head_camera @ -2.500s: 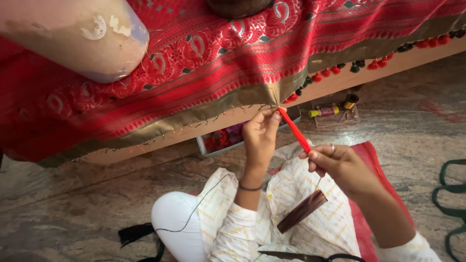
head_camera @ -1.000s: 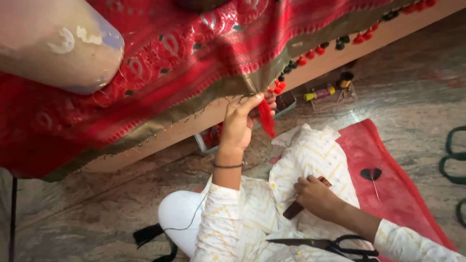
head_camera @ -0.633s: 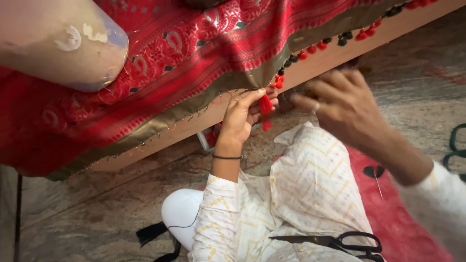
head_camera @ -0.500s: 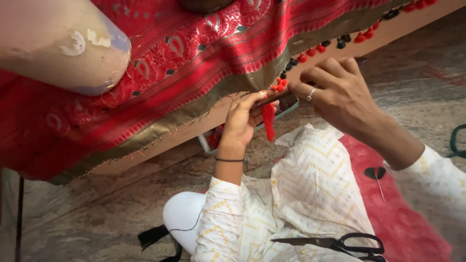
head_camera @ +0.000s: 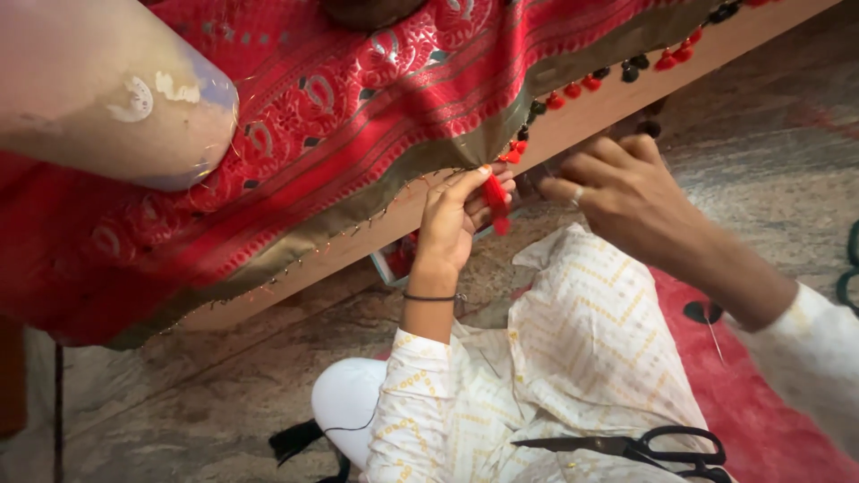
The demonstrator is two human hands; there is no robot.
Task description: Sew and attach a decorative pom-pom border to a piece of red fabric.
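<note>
Left hand (head_camera: pixel 455 219) pinches the red tassel (head_camera: pixel 496 199) at the saree border (head_camera: pixel 420 165); right hand (head_camera: pixel 622 192) hovers half-curled, empty; I judge the tassel soft, light, best gripped near its knot.

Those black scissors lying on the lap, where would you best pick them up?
Probably by the looped handles at the right end of the black scissors, coming from above. They lie flat on the white patterned garment with the closed blades pointing left, so the loops are the safe, open part.
</note>
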